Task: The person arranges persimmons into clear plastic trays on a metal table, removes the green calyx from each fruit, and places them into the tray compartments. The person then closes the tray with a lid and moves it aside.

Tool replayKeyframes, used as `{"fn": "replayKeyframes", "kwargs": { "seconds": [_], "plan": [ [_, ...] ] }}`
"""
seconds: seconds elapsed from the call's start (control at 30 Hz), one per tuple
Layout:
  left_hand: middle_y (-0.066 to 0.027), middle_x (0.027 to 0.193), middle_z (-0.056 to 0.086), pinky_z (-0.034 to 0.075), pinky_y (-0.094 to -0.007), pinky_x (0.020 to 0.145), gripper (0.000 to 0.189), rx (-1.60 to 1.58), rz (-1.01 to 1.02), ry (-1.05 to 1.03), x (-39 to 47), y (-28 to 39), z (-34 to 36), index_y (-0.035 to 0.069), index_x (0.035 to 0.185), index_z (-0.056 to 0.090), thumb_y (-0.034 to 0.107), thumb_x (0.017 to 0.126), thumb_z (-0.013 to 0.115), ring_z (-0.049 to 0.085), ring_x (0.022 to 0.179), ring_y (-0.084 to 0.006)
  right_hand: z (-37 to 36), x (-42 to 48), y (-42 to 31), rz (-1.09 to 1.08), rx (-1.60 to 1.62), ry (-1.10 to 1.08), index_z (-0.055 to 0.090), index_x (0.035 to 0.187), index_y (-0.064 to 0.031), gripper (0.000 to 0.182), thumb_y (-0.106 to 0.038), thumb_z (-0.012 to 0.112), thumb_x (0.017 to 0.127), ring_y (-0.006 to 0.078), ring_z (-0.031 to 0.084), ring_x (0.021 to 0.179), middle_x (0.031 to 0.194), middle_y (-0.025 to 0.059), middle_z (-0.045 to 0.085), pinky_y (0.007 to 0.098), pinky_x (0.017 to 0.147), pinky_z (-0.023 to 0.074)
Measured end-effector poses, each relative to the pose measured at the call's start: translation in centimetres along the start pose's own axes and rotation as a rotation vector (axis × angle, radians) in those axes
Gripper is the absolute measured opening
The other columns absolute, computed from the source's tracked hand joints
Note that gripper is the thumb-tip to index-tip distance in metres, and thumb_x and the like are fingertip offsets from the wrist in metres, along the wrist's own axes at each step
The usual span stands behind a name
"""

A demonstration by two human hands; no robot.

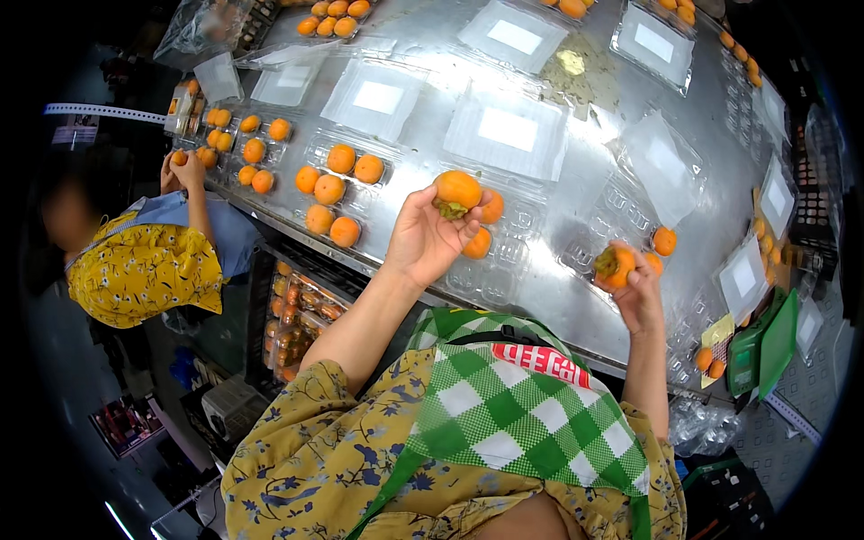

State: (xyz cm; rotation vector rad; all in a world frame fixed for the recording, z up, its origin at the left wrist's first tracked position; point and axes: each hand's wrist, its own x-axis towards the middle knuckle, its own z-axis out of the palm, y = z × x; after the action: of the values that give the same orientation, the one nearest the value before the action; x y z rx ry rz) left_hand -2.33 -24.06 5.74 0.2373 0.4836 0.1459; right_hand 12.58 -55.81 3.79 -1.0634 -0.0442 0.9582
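Observation:
My left hand (pixel 425 236) holds an orange persimmon (pixel 459 186) between thumb and fingers, its green calyx turned down toward the palm. My right hand (pixel 640 297) grips a second persimmon (pixel 622 270), with the calyx facing left. Under my left hand lies a clear plastic tray (pixel 507 233) with two persimmons in its left cells. Another clear tray (pixel 604 209) sits beyond my right hand, and two persimmons are at its right side. To the left, a clear tray (pixel 364 202) carries several persimmons, some cells being bare.
Closed-over foam sheets with white labels (pixel 507 129) lie along the metal table (pixel 418 40). At left, a co-worker in yellow (pixel 148 270) handles a persimmon at the table edge. A green scale (pixel 746 358) stands at right. Below the edge, a black crate (pixel 297 317) holds packed fruit.

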Motion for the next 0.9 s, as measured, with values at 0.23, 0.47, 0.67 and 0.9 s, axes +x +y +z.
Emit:
{"fn": "replayKeyframes", "kwargs": {
  "seconds": [0.23, 0.47, 0.67, 0.9],
  "plan": [
    [-0.0252, 0.115, 0.054, 0.054, -0.0345, 0.085, 0.055, -0.117, -0.023, -0.007, -0.8, 0.1, 0.1, -0.006, 0.125, 0.046, 0.036, 0.091, 0.055, 0.061, 0.094, -0.0271, 4.0, -0.4, 1.8, 0.124, 0.066, -0.132, 0.047, 0.133, 0.0044, 0.063, -0.024, 0.069, 0.080, 0.0228, 0.057, 0.114, 0.123, 0.0119, 0.057, 0.0376, 0.097, 0.0462],
    [-0.0243, 0.115, 0.056, 0.054, -0.0349, 0.085, 0.056, -0.012, 0.025, 0.002, -1.8, 0.0, 0.6, -0.004, 0.125, 0.047, 0.038, 0.090, 0.055, 0.060, 0.095, -0.0273, 4.6, -0.7, 2.1, 0.137, 0.036, -0.177, 0.046, 0.134, 0.0040, 0.063, -0.022, 0.068, 0.081, 0.0222, 0.055, 0.116, 0.124, 0.0122, 0.057, 0.0371, 0.099, 0.0449],
    [-0.0246, 0.115, 0.056, 0.054, -0.0349, 0.085, 0.053, -0.026, 0.034, -0.079, -1.9, 0.6, 0.2, -0.003, 0.125, 0.047, 0.037, 0.092, 0.054, 0.061, 0.096, -0.0273, 4.6, -0.9, 2.2, 0.142, 0.041, -0.166, 0.046, 0.134, 0.0043, 0.063, -0.021, 0.067, 0.081, 0.0220, 0.056, 0.116, 0.124, 0.0129, 0.057, 0.0365, 0.100, 0.0444],
    [-0.0209, 0.116, 0.057, 0.053, -0.0328, 0.084, 0.046, 0.053, 0.078, 0.023, -1.8, 0.6, 1.4, -0.001, 0.124, 0.049, 0.034, 0.094, 0.050, 0.060, 0.092, -0.0246, 5.1, -1.0, 2.3, 0.149, 0.041, -0.148, 0.046, 0.134, 0.0045, 0.063, -0.022, 0.068, 0.081, 0.0217, 0.056, 0.116, 0.123, 0.0125, 0.057, 0.0362, 0.100, 0.0443]
  ]
}}
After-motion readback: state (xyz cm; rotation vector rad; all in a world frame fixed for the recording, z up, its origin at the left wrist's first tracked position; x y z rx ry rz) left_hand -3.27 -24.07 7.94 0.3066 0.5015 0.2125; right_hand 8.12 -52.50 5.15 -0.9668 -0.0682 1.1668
